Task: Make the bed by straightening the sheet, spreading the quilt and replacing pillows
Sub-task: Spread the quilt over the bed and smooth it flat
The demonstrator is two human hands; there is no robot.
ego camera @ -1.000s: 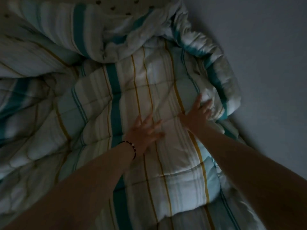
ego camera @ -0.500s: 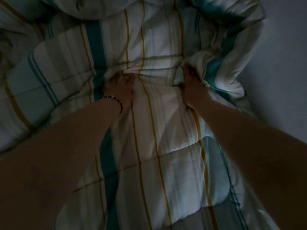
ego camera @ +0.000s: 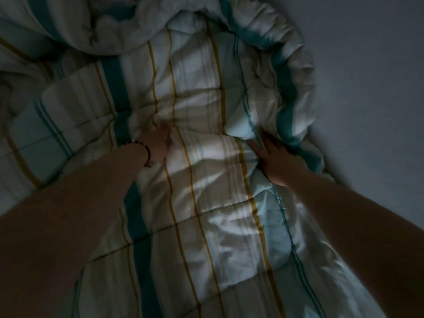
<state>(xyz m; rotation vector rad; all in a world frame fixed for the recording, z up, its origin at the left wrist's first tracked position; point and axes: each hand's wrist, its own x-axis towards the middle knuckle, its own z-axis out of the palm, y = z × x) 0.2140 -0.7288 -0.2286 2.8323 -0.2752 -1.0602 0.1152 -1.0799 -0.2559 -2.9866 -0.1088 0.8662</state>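
Note:
A puffy quilt [ego camera: 213, 226] with white, teal and yellow stripes lies crumpled across the bed in dim light. My left hand [ego camera: 158, 144], a dark bead bracelet at its wrist, grips a bunch of the quilt near the wide teal stripe, and its fingers sink into the fabric. My right hand [ego camera: 273, 160] holds the quilt at a rolled fold [ego camera: 243, 127] near the right edge, with its fingertips hidden under that fold. No pillow shows.
A plain grey wall [ego camera: 371, 88] runs close along the quilt's right side. The quilt's teal-bordered edge [ego camera: 289, 92] is rolled up against that wall. More bunched quilt [ego camera: 75, 31] is heaped at the far left.
A second ago both hands lay flat with spread fingers on the quilt. They have since closed on the fabric, and the fold by my right hand has bunched up.

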